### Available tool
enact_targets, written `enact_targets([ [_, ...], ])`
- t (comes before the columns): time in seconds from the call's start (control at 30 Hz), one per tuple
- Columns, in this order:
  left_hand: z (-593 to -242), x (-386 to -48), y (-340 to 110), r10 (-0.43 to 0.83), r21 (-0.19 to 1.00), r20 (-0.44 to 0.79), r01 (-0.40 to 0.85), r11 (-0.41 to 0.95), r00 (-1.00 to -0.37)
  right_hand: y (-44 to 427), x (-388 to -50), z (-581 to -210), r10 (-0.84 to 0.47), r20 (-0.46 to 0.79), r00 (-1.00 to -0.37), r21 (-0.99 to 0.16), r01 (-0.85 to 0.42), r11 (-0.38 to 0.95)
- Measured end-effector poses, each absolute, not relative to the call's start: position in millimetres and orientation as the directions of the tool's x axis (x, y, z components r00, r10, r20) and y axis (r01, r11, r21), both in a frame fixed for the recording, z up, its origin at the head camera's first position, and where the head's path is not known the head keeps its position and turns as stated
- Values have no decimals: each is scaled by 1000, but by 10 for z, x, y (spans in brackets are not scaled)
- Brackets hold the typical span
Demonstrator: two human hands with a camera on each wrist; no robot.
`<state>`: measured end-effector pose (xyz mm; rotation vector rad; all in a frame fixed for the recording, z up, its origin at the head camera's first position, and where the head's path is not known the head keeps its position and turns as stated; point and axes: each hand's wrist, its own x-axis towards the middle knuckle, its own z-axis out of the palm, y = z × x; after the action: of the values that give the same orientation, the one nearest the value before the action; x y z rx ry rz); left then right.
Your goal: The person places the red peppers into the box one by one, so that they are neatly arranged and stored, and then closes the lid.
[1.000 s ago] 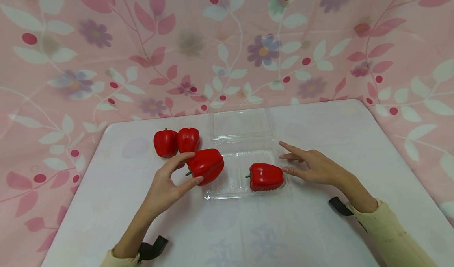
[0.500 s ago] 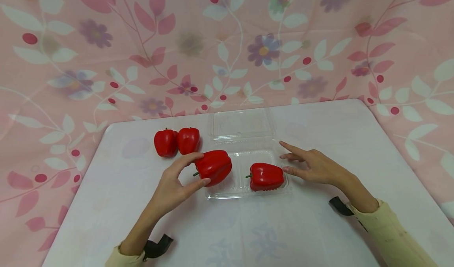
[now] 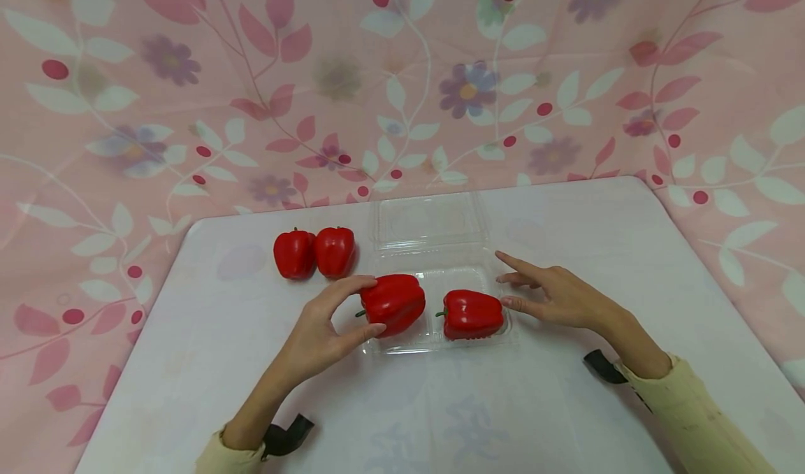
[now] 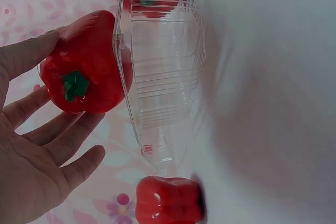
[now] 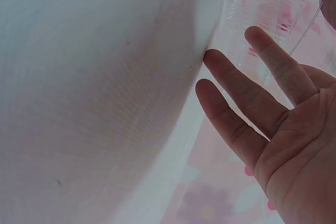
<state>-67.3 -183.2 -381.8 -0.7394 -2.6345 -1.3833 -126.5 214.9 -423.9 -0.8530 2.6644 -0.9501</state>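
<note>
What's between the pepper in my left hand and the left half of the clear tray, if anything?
Nothing visible. Looking through the clear tray, the left wrist view shows no object beneath the held pepper. The other pepper lies in the right half, and the lid is folded open behind.

Blocky, glossy red bell peppers [image 3: 474, 314]: 4. Rectangular clear plastic container [image 3: 448, 278]: 1. Bare left hand [image 3: 311, 338]: 1. Bare right hand [image 3: 558, 294]: 1. Pale yellow fabric sleeves [image 3: 698, 411]: 2. White table [image 3: 597, 243]: 1. Pink floral cloth [image 3: 352, 47]: 1.
</note>
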Motion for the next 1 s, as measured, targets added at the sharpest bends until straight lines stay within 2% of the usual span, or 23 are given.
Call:
enact_targets([
  [1.0, -3842, -724, -1733, 483, 665, 202, 481, 571, -852, 2150, -1269, -4261, -571, 16, -821, -632, -451, 630],
])
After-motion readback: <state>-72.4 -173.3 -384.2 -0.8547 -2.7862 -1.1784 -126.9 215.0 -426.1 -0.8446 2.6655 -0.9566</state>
